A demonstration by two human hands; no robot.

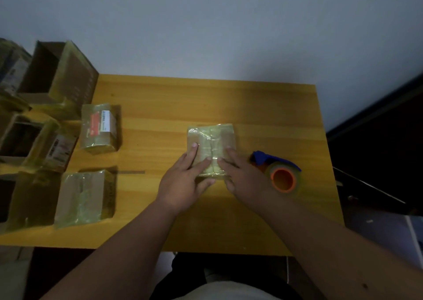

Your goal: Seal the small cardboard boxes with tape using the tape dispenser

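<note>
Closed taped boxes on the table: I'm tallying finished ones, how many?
3: one under both hands, one far left, one near left. Others may be hidden.

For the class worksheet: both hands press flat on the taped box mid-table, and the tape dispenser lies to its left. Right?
Not quite. In the head view both hands, left hand and right hand, press the taped box, but the tape dispenser lies to its right.

No lettering can be read anywhere. The small tape-wrapped cardboard box with a red and white label [100, 127] carries print too blurred to make out, and the brown cardboard box with a pale barcode sticker [60, 150] is equally illegible.
</note>
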